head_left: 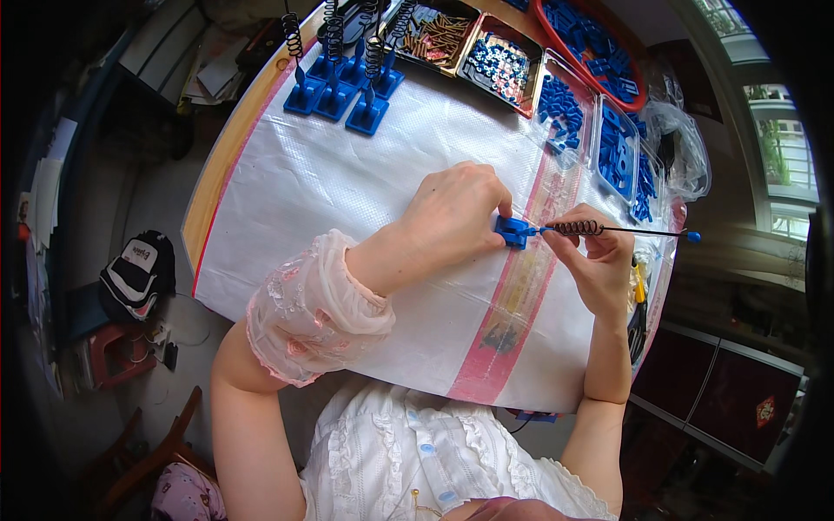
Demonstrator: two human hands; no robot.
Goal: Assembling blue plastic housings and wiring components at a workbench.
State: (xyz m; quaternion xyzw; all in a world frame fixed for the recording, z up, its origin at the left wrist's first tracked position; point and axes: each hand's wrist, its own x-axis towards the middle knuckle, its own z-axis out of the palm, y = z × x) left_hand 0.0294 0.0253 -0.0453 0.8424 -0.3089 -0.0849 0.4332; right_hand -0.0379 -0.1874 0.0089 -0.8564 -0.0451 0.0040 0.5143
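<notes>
My left hand (pixel 450 210) is closed, with thumb and fingertips pinching a small blue plastic clip base (pixel 514 231) just above the sheet. My right hand (pixel 598 252) grips a black coil spring (pixel 579 227) whose straight rod runs off to the right and ends in a blue cap. The spring's near end meets a thin blue piece at the base's right side. Whether the two are joined is too small to tell. At the upper left stand several blue bases (pixel 366 115) with black springs rising from them.
White woven sheeting (pixel 347 200) covers the wooden table. Along the far side stand a box of brass-coloured screws (pixel 437 39), a box of small metal nuts (pixel 498 67), trays of blue parts (pixel 560 111) and a red basin (pixel 641 65). A yellow-and-black handled tool (pixel 639 291) lies beyond my right wrist.
</notes>
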